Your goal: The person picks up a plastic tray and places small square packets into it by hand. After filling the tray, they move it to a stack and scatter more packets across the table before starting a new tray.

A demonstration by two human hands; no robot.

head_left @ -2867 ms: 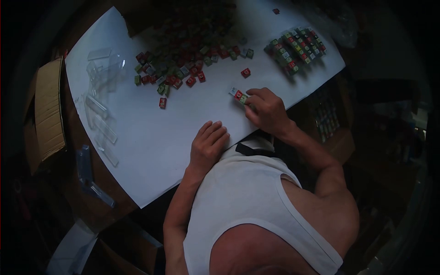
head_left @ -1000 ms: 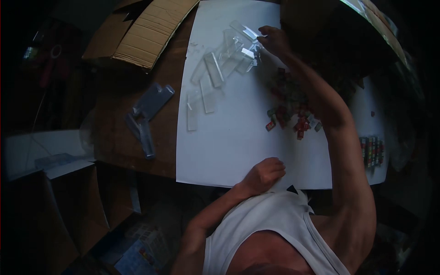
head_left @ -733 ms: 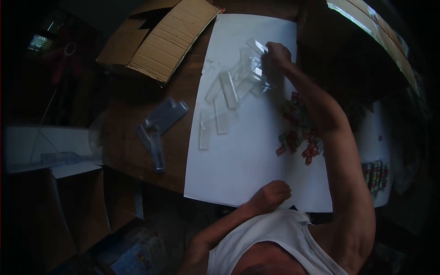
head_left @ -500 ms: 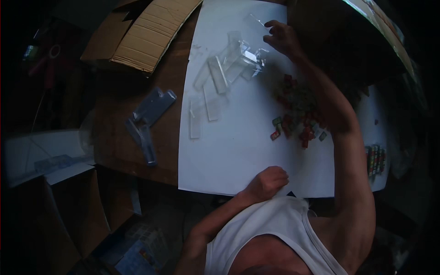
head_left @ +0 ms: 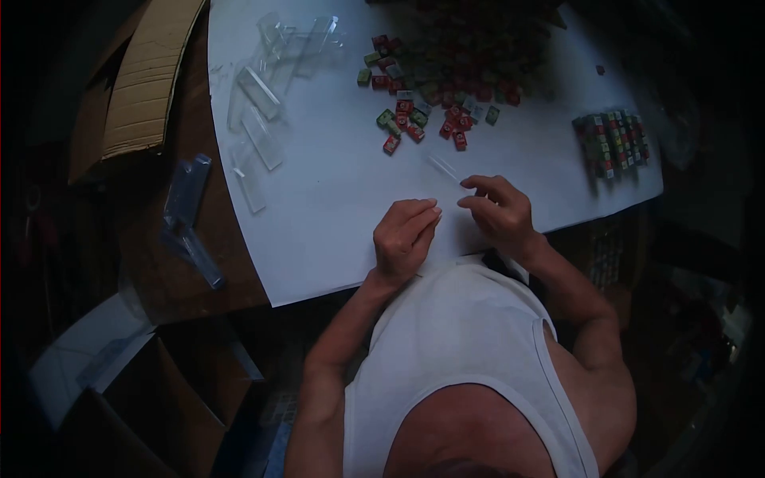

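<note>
My right hand [head_left: 502, 211] is over the white sheet near its front edge, thumb and fingers pinched on one end of a clear plastic box [head_left: 445, 167]. The box is narrow and see-through, and its far end points up and left. My left hand [head_left: 405, 237] is just to the left, fingers pressed together against the thumb, with nothing visible in them. A small gap separates the two hands. Beyond them lie loose small red and green boxes [head_left: 410, 111], the nearest a short way above the plastic box.
More clear plastic boxes [head_left: 261, 137] lie at the sheet's left. Others [head_left: 188, 199] rest on the brown table. A cardboard box [head_left: 151, 80] stands at the far left. Packed rows of small boxes [head_left: 612, 143] sit at the right, and a large heap [head_left: 478, 48] lies at the back.
My right hand has come back from the far side of the sheet with the clear plastic box. My left hand has risen from the front edge towards it. The view has shifted right.
</note>
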